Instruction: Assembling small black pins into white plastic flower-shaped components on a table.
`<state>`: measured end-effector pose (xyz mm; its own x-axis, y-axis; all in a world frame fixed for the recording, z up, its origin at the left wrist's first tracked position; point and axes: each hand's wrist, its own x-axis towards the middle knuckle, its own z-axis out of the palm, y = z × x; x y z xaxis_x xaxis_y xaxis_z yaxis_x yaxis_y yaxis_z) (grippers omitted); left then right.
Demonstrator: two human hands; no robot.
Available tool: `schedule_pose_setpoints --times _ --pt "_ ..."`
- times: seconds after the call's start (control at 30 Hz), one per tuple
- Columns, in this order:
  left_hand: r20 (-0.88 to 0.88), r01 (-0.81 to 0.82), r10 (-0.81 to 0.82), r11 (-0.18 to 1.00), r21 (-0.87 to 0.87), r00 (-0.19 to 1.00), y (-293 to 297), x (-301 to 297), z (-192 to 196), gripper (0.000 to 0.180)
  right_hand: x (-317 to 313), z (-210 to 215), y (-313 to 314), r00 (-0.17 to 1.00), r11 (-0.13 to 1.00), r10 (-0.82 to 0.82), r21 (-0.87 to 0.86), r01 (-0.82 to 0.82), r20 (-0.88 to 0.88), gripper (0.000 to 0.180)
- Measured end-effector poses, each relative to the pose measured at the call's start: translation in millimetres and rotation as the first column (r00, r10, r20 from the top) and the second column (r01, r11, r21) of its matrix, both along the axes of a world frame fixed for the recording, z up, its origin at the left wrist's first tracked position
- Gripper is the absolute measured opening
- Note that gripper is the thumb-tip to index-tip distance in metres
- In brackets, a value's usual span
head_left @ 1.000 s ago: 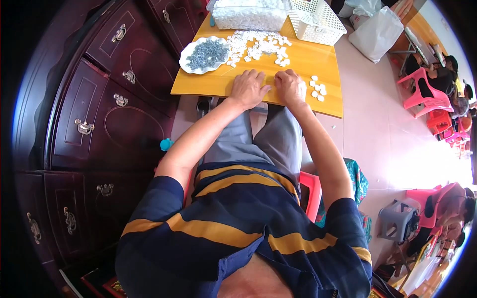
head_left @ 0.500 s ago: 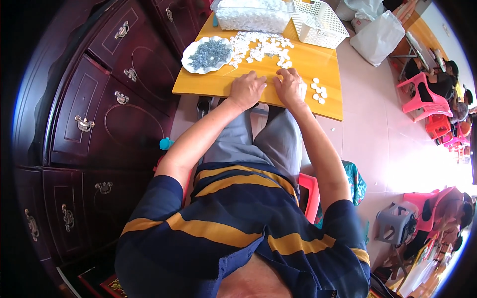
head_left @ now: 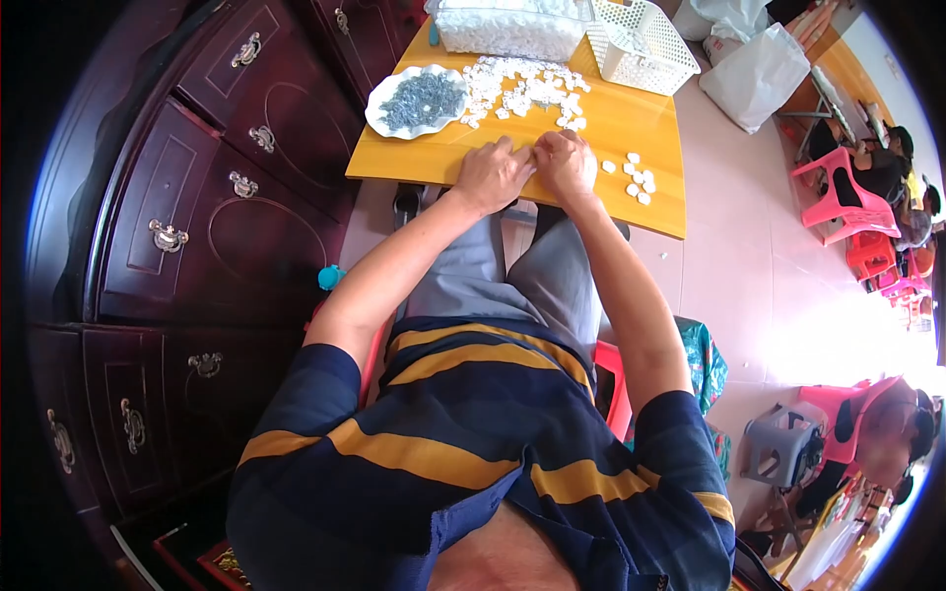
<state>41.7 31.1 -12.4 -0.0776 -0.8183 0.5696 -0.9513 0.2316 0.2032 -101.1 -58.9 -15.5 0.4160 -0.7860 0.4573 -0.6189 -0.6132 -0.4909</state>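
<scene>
Over the near edge of the wooden table (head_left: 424, 161) my two hands meet, fingertips together. My left hand (head_left: 493, 177) is closed with its fingers bent inward. My right hand (head_left: 568, 167) pinches right beside it. Whatever the fingers hold is too small or hidden to make out. To the right of my right hand lies a small group of white round pieces (head_left: 641, 179). Beyond my hands many loose white pieces (head_left: 522, 89) are spread out. At their left a white scalloped plate (head_left: 376, 115) holds a heap of small grey-blue pieces (head_left: 422, 100).
At the table's far side stand a clear tub (head_left: 510, 32) full of white pieces and a white perforated basket (head_left: 645, 69). Dark wooden drawers (head_left: 212, 187) close in on the left. White bags (head_left: 757, 74), pink chairs (head_left: 838, 197) and other people are at the right.
My right hand has moved left and closed against my left hand. One more white piece now lies at the left of the small group on the right. The view has shifted slightly.
</scene>
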Motion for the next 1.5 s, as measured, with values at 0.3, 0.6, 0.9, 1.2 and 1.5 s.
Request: schedule_pose_setpoints --times 0.3,0.6,0.9,1.2,1.5 --pt "0.024 -0.031 0.03 0.998 0.047 0.999 6 5 3 0.024 -3 -10 -4 0.998 0.999 0.007 -0.04 -0.005 0.06 0.009" --pt "-0.065 0.017 -0.014 0.999 0.032 0.998 2 7 -4 0.019 1 2 -5 0.992 0.99 0.058 0.121 -0.072 0.111 0.012" --pt "0.057 0.024 -0.025 1.0 0.017 0.998 5 9 -2 0.022 8 -3 1 1.0 0.993 -0.003 -0.116 0.005 0.014 0.007" --pt "0.16 0.028 -0.032 0.999 0.025 0.987 10 5 0 0.03 3 -6 -12 0.999 1.0 0.026 0.012 -0.026 0.022 0.013" --pt "0.214 0.036 -0.041 0.999 0.025 0.976 13 7 -1 0.033 4 5 -12 0.998 0.977 0.065 0.205 -0.059 -0.024 0.018"
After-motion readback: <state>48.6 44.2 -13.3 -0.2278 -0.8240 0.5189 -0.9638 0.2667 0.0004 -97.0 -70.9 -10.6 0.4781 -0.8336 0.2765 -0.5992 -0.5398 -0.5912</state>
